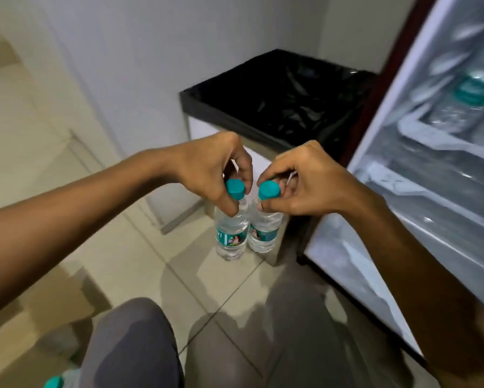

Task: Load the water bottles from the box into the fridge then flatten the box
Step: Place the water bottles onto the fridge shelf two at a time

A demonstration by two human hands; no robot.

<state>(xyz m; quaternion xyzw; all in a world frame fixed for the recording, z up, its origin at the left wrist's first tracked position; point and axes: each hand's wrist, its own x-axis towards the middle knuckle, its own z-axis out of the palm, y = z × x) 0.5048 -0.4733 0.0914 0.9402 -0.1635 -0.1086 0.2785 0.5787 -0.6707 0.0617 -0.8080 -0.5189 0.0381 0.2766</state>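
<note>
The open fridge [436, 152] is occupying the right of the frame, a lined bin [277, 102] standing at upper centre. At centre, the left hand [210, 172] and right hand [305, 186] are each pinching one bottle by its neck, apparently for carrying. The left bottle [231, 233] and right bottle [264, 233] are hanging upright side by side, teal caps uppermost, above the floor [207, 289].

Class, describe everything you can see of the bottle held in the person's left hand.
The bottle is small, of clear ribbed plastic, seemingly full of water. It has a teal screw cap, still on, and a teal and white label around its middle. It hangs nearly upright above the tiled floor, its base tilted slightly away. The left hand grips it by the neck, fingers curled just under the cap. It hangs close beside a second, matching bottle held in the right hand.
</note>
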